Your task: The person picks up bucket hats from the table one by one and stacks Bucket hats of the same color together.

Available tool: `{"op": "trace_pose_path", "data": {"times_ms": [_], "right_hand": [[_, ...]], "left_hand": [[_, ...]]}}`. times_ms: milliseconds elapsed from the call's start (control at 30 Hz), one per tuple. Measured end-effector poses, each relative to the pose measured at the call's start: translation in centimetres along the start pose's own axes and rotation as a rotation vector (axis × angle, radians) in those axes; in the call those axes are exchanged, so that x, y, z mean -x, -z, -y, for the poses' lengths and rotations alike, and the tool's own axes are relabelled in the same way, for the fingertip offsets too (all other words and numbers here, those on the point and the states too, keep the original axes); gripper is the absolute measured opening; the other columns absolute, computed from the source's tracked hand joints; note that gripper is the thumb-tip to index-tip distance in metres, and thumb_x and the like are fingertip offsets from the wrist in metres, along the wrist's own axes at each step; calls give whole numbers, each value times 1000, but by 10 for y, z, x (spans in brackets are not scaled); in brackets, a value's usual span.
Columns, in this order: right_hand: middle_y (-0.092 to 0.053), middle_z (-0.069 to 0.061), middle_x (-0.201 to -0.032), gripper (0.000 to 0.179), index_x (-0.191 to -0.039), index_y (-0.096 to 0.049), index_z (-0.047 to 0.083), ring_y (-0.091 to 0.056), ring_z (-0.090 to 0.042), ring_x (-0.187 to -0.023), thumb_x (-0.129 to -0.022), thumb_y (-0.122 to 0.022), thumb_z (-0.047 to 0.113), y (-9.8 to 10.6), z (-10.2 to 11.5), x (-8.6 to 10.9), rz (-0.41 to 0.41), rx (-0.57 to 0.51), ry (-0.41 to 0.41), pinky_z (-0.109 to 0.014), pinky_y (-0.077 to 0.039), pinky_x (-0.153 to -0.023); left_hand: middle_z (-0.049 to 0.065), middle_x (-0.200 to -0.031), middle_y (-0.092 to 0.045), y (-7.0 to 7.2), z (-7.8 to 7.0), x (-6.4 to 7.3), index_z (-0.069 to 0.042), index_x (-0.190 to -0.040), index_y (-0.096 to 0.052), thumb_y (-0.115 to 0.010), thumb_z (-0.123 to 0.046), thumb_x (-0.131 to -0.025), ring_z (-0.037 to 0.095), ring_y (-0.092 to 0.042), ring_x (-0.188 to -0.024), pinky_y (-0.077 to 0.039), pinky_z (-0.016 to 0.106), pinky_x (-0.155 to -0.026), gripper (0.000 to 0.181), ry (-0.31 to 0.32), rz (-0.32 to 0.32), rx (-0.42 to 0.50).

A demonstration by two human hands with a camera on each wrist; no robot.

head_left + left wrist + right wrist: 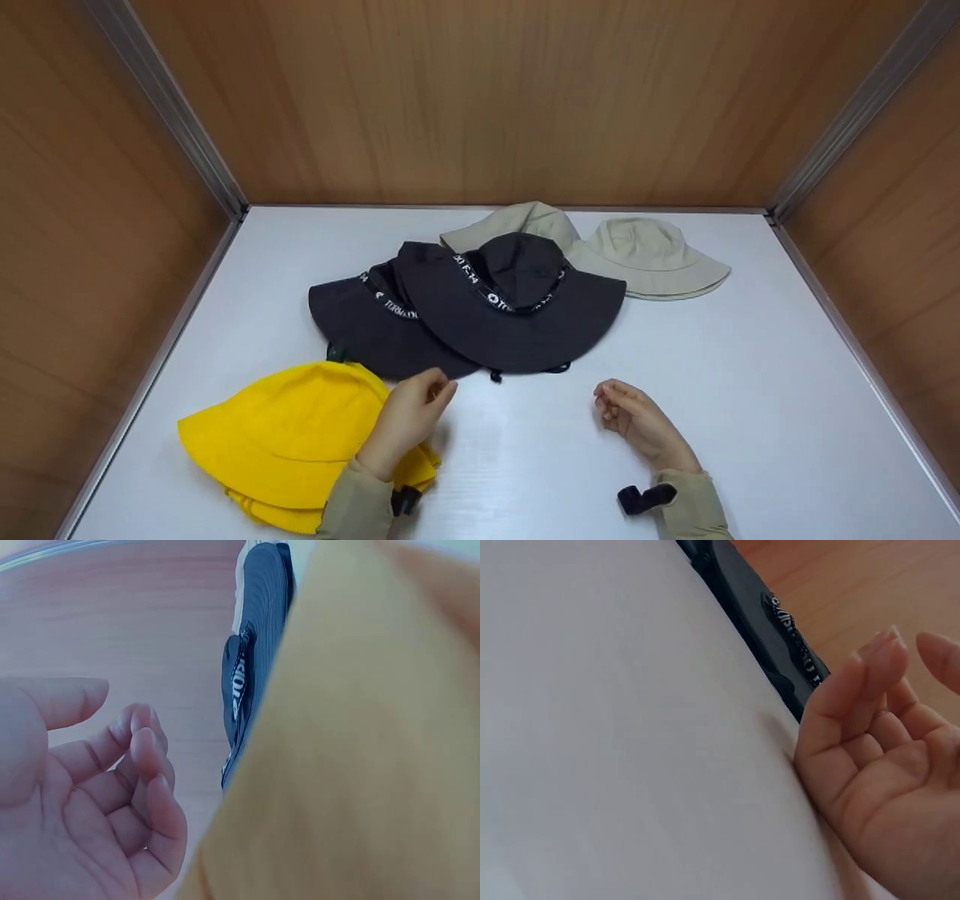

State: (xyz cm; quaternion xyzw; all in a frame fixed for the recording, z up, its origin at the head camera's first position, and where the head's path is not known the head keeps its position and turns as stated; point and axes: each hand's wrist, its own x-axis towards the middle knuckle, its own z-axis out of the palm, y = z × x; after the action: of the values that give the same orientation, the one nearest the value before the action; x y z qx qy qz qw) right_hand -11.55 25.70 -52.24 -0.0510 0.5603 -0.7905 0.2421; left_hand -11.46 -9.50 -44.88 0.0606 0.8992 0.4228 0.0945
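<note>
Two yellow bucket hats (292,420) lie stacked at the front left. My left hand (411,412) is over their right side, fingers loosely bent around nothing; the left wrist view shows its bare palm (82,802). To the right, my right hand (637,420) is low over the white table (780,420), also holding nothing, its fingers loosely curled in the right wrist view. Beyond the hands are two black wide-brimmed hats (517,330) with lettered bands, one overlapping the other. Behind them sit beige bucket hats (637,247), partly covered by the black ones.
A wooden panel (480,97) stands along the table's back edge, with further wooden panels (90,247) at the left and right. Metal posts (187,120) join the panels at the back corners. Black straps (646,498) hang at both wrists.
</note>
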Motion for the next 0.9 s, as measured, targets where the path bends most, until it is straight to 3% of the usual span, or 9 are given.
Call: {"op": "trace_pose_path", "data": {"times_ms": [167, 467, 667, 733, 900], "right_hand": [[-61, 6, -84, 36, -100, -60, 14, -53, -4, -74, -105, -25, 13, 5, -4, 6, 41, -119, 69, -19, -46, -71], [-62, 4, -81, 35, -93, -64, 13, -54, -6, -74, -104, -31, 12, 1, -9, 5, -115, -250, 70, -20, -47, -71], [-61, 2, -81, 33, -91, -64, 11, -53, -6, -73, -103, -33, 10, 0, -9, 3, -159, -263, 66, -20, -49, -72], [-60, 2, -81, 32, -91, -63, 12, -53, -6, -73, -103, -33, 10, 0, -9, 3, -167, -255, 65, -20, -49, -72], [-60, 3, -82, 31, -91, -62, 12, -53, -6, -73, -103, -34, 10, 1, -8, 5, -171, -230, 72, -20, -48, -72]], "left_hand": [[-2, -69, -50, -10, -4, -3, -10, -87, -61, -54, -26, -97, 13, -46, -64, -40, 24, -58, 20, -21, 2, 30], [-4, -62, -39, -43, -18, -15, -8, -77, -56, -57, -20, -94, 10, -38, -56, -33, 23, -55, 21, -40, -128, 152], [-6, -63, -40, -71, -17, -22, -8, -74, -53, -59, -17, -91, 9, -39, -56, -34, 22, -55, 21, 15, -107, 245], [-6, -61, -40, -79, -15, -21, -8, -72, -52, -60, -17, -90, 9, -38, -55, -33, 22, -53, 21, 37, -113, 225], [-3, -62, -43, -92, -10, -19, -9, -69, -51, -67, -13, -83, 12, -38, -57, -35, 27, -56, 21, 56, -182, 32]]}}
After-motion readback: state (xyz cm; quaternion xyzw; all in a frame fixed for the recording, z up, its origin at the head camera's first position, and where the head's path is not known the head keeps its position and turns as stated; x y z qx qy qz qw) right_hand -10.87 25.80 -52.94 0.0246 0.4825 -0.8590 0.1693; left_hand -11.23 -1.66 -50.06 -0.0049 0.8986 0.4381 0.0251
